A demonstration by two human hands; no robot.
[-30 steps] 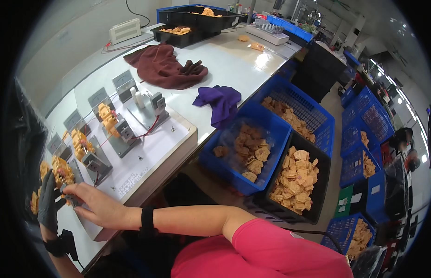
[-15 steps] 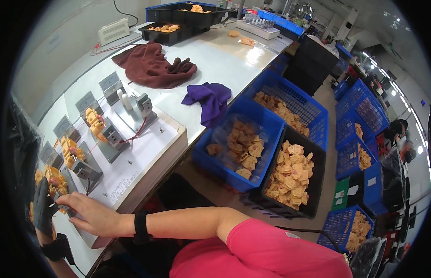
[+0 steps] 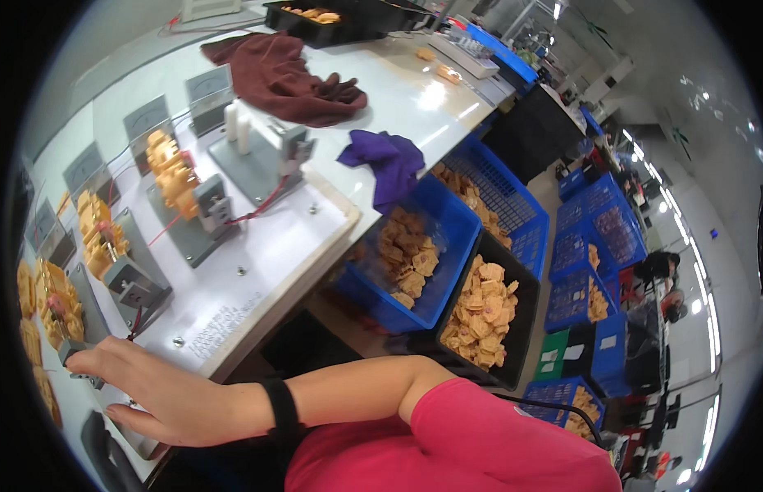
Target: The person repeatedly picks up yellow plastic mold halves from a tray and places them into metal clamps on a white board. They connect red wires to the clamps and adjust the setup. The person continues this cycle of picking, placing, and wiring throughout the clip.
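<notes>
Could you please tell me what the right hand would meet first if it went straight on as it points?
The right hand would first meet the grey block, which it seems to touch; beyond lie yellow pieces, though depth is unclear.

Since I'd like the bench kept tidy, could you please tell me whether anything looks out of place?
Mildly, yes: the purple cloth lies crumpled at the edge of the bench, seemingly drooping over it, so it might slip. Two yellow pieces lie loose farther along, outside the black tray.
</notes>
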